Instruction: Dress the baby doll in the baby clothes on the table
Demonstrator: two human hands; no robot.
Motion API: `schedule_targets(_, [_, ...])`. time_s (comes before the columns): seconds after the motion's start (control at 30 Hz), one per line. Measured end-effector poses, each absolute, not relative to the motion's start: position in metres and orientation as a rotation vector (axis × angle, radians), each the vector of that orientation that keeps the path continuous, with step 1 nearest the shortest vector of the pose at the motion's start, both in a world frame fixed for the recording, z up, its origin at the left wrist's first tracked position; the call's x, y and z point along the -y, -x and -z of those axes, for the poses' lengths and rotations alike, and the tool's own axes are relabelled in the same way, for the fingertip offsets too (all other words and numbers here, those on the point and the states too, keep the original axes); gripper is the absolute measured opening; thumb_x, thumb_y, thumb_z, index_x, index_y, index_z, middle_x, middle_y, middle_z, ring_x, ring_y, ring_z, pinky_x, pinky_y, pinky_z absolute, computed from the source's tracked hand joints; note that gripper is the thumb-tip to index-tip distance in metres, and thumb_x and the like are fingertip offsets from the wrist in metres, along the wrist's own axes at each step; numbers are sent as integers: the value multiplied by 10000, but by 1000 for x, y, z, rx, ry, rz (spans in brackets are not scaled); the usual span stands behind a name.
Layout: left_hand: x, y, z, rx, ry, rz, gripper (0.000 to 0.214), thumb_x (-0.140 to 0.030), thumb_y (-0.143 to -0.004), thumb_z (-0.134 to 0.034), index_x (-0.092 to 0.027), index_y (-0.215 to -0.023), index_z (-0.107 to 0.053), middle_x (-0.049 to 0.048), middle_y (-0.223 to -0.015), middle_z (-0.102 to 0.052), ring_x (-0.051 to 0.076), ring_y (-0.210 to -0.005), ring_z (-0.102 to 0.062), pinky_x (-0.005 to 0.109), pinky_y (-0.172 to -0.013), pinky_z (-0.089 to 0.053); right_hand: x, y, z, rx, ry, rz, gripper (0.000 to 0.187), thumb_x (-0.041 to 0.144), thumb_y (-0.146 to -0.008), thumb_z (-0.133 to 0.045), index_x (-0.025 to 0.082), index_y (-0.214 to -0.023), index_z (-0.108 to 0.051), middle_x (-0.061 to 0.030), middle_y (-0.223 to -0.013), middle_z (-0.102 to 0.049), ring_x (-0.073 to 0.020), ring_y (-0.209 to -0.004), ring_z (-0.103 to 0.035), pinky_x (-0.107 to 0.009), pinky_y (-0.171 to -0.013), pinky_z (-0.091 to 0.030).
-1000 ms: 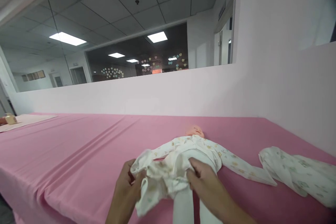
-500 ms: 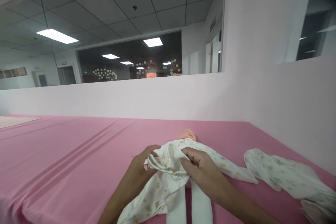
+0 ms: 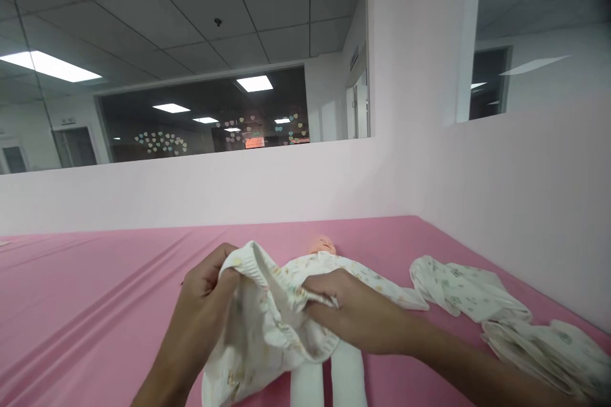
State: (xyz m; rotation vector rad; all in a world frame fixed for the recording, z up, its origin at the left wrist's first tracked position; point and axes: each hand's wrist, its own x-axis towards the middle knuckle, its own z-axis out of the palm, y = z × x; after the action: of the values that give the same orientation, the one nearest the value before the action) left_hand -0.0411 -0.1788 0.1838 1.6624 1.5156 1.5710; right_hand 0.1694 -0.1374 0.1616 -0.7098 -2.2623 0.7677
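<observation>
A baby doll (image 3: 321, 245) lies on its back on the pink table cover (image 3: 95, 292), head away from me, dressed in a white printed top, with its white legs (image 3: 329, 381) pointing at me. Both my hands grip a small pair of white printed trousers (image 3: 258, 331) by the elastic waistband and hold it stretched open over the doll's middle. My left hand (image 3: 203, 286) pinches the left side of the waistband. My right hand (image 3: 344, 311) pinches the right side, resting over the doll's belly.
More white printed baby clothes (image 3: 470, 296) lie crumpled on the cover to the right, near a pale pink partition wall (image 3: 525, 203). The same low wall runs along the back of the table, with windows above it.
My hands have pulled the trousers' waistband wider apart and lifted it. The view has swung right, so the doll sits further left.
</observation>
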Motion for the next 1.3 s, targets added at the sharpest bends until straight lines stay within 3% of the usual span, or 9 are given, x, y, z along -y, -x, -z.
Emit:
schedule_targets(0.23, [189,50,-184,-1607,-1536,-1616,350,-495,-714,-627,-206,-912,-642,-23,-646,-602,133,-544,-521,186,-447,-376,123,-205,-185,2031,1017,-1098,277,381,-841,-549,213,-1040,-643,-43,-951,-652,-156,-751,-584,-256,-621,-409])
schedule_targets(0.4, [187,31,-185,-1458,-1794,-1363,346,-495,-758,-621,-201,-936,-666,10,-751,-674,168,-657,-607,201,-537,-451,159,-198,-188,2149,963,-715,118,284,-823,-563,226,-864,-656,-18,-959,-648,-176,-912,-571,-273,-762,-416])
schedule_targets(0.63, [185,4,-181,-1305,-2045,-1037,240,-417,-848,-522,-227,-884,-665,-4,-749,-657,153,-664,-589,217,-566,-454,185,-182,-177,2047,923,-969,118,280,-794,-595,199,-731,-537,15,-747,-562,-131,-699,-491,-237,-600,-351])
schedule_targets(0.73, [175,-2,-170,-1504,-2120,-1273,289,-448,-843,-524,-242,-993,-660,36,-910,-646,199,-826,-592,262,-629,-475,173,-180,-165,1823,889,-1408,249,344,-826,-568,187,-664,-463,39,-614,-434,-88,-553,-372,-227,-529,-303])
schedule_targets(0.83, [176,-8,-152,-1686,-2080,-1646,320,-481,-847,-506,-238,-1008,-639,84,-1106,-590,255,-1029,-541,319,-720,-494,167,-177,-156,1380,854,-1678,270,400,-816,-601,191,-717,-462,32,-652,-460,-93,-584,-422,-238,-594,-387])
schedule_targets(0.93, [195,-19,-131,-1620,-2109,-1565,304,-515,-867,-482,-252,-913,-627,71,-947,-617,228,-882,-569,332,-741,-486,173,-171,-152,1182,793,-1787,274,421,-809,-609,196,-735,-470,22,-674,-484,-108,-615,-469,-258,-655,-439])
schedule_targets(1.03, [210,-34,-114,-1617,-2118,-1464,302,-508,-798,-601,-269,-981,-621,53,-877,-630,223,-808,-577,332,-728,-476,180,-164,-148,1139,662,-1856,262,374,-803,-603,196,-669,-465,24,-655,-456,-107,-612,-458,-238,-636,-433])
schedule_targets(1.23, [198,-62,-98,-1779,-1867,-1631,378,-333,-868,-470,-184,-1205,-555,81,-942,-643,244,-910,-585,415,-832,-454,169,-167,-122,1027,366,-1930,170,281,-800,-523,216,-648,-563,2,-695,-500,-140,-700,-522,-254,-692,-463])
schedule_targets(1.3, [196,-65,-98,-1666,-1855,-1673,364,-307,-865,-444,-178,-1178,-577,90,-953,-650,242,-922,-587,407,-833,-457,169,-175,-108,1113,402,-1798,214,287,-845,-482,229,-685,-612,2,-693,-521,-146,-721,-543,-264,-713,-475])
